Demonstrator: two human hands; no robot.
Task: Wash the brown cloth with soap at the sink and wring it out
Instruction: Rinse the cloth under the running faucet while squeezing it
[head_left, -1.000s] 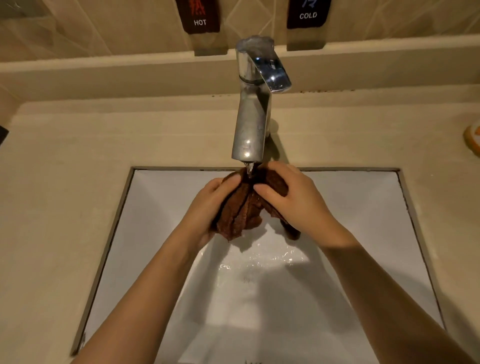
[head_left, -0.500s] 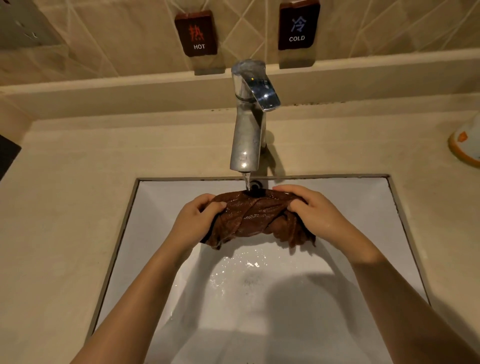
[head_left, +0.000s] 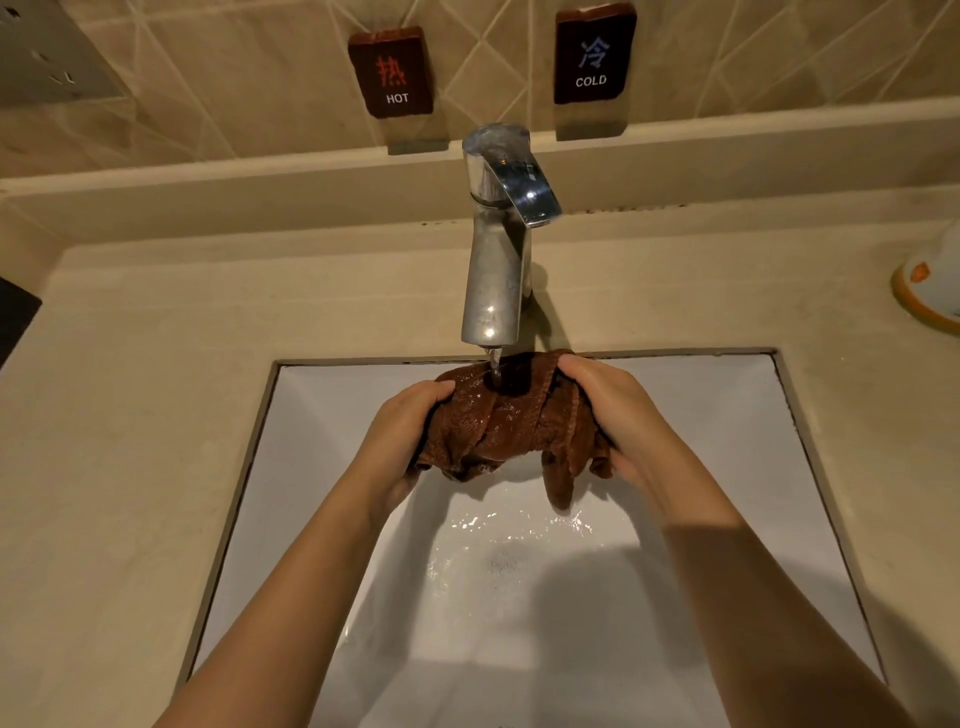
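The wet brown cloth (head_left: 506, 421) is bunched and stretched sideways over the white sink (head_left: 322, 415), right under the chrome faucet (head_left: 496, 249). A thin stream of water falls from the spout onto the cloth's top. My left hand (head_left: 402, 431) grips its left end, my right hand (head_left: 618, 415) its right end. A loose corner of the cloth hangs down below my right hand. Water pools and ripples in the basin beneath. No soap shows.
Beige counter (head_left: 130, 415) surrounds the sink. HOT (head_left: 392, 70) and COLD (head_left: 592, 54) signs hang on the tiled wall above a ledge. An orange-and-white object (head_left: 930, 291) sits at the right edge, a dark object (head_left: 13, 317) at the left edge.
The cloth went from a tight bunch between close hands to being spread sideways as my hands moved apart; a corner now dangles on the right. The view tilted up a little.
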